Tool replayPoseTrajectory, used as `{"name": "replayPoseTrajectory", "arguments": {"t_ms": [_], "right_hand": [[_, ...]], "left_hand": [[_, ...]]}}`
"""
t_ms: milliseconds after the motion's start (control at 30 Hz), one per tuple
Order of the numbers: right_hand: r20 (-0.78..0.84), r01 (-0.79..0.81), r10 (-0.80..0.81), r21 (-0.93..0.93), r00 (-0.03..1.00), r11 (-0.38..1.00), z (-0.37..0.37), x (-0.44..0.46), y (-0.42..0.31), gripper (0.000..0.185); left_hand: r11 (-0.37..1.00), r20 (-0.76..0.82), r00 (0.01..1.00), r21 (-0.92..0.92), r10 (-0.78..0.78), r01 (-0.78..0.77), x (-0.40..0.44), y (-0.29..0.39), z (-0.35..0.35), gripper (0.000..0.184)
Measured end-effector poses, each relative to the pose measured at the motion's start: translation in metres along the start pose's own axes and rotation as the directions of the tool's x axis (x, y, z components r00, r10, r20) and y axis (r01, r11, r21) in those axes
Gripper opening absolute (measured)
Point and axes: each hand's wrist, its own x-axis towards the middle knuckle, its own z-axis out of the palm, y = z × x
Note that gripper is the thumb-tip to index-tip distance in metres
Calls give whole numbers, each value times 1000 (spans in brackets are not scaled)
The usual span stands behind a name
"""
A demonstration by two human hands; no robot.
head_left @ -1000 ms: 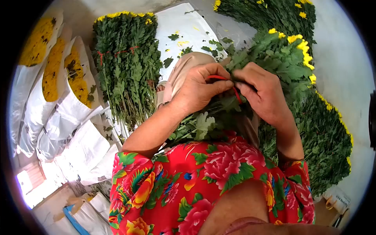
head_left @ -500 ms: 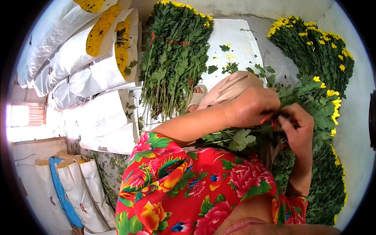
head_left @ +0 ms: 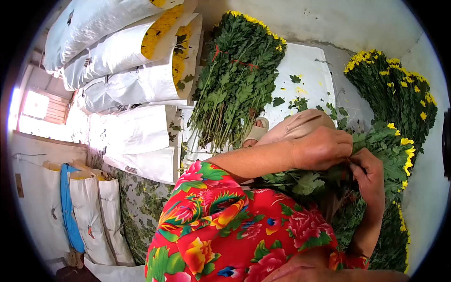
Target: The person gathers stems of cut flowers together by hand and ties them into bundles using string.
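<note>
A leafy bunch of yellow chrysanthemums [head_left: 307, 182] lies across my lap, stems to the left and blooms to the right. My left hand [head_left: 324, 148] is closed above its middle, fingers curled downward. Close beside it, my right hand [head_left: 369, 171] pinches with thumb and forefinger at the same spot. Between the two hands a strip of red tie shows only as a small dark-red bit; the fingers and leaves hide most of it.
A tied pile of chrysanthemums [head_left: 239, 80] lies ahead on white sheeting [head_left: 305, 70] scattered with leaves. More bunches [head_left: 394, 89] lean along the right wall. White wrapped bundles [head_left: 127, 84] are stacked at left; upright packs [head_left: 91, 216] stand at lower left.
The view has shifted, so the surroundings sit farther right and lower. My hands have come closer together, and the red tie that showed between them is now mostly hidden.
</note>
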Motion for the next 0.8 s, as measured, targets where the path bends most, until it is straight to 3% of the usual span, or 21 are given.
{"name": "replayPoseTrajectory", "arguments": {"t_ms": [33,67,133,167,200,267,300,367,400,433,467,500,533,567,600,633,667,700,733,800], "right_hand": [[-5,55,-55,-45,998,998,0,0,1,7],[-9,109,-110,-90,994,990,0,0,1,6],[-29,136,-140,-93,990,986,2,1,-5,5],[-43,149,-153,-92,987,985,4,0,-9,4],[-32,145,-148,-78,988,986,6,-4,-16,4],[15,182,-191,-381,981,906,7,-16,-28,3],[34,190,-190,-356,981,915,10,-28,-25,3],[188,179,-80,-598,979,781,16,-51,-18,5],[197,218,-125,-580,972,785,23,-55,-15,5],[63,160,-152,-580,986,799,27,-59,-12,6],[-74,95,-166,-569,983,817,29,-58,-9,9],[-63,126,-193,-559,979,820,33,-52,-14,9],[-107,144,-208,-431,972,891,36,-48,-23,6],[-151,160,-211,-293,966,943,38,-46,-29,5],[-129,105,-117,-97,985,990,42,-46,-26,6],[-121,123,-133,-84,984,989,40,-48,-18,6],[-89,71,-56,187,995,980,36,-50,-5,8],[-38,2,16,440,999,898,36,-47,-4,11],[-50,-97,156,586,987,804,37,-48,-11,14],[-113,-60,141,532,984,844,39,-42,-13,13]], "left_hand": [[993,32,996,-82,-88,90,2,1,-2,17],[994,33,996,-72,-83,85,4,0,-3,17],[937,25,977,-277,-213,212,6,-2,-7,14],[937,28,975,-272,-221,220,6,-1,-7,14],[895,28,943,-307,-332,324,5,1,-5,13],[822,38,881,-343,-471,454,-6,-4,4,12],[862,3,888,-236,-461,448,-16,-15,10,12],[892,-54,892,-71,-450,446,-19,-18,7,13],[913,8,916,85,-401,399,-10,-10,3,12],[909,70,926,230,-372,348,-8,-3,4,13],[902,107,914,242,-391,357,-8,-7,11,12],[899,149,903,249,-403,360,-9,-11,13,12],[888,132,900,271,-416,371,-6,-6,7,12],[892,148,886,180,-440,414,0,-1,1,13],[888,170,872,89,-459,450,2,2,-3,16],[882,161,867,108,-471,459,0,0,4,16],[801,154,852,-293,-500,522,-3,-5,19,17],[586,158,838,-648,-523,487,-1,-1,18,19],[275,322,727,-773,-607,572,3,2,16,25],[225,363,712,-778,-601,586,15,3,3,24]]}}
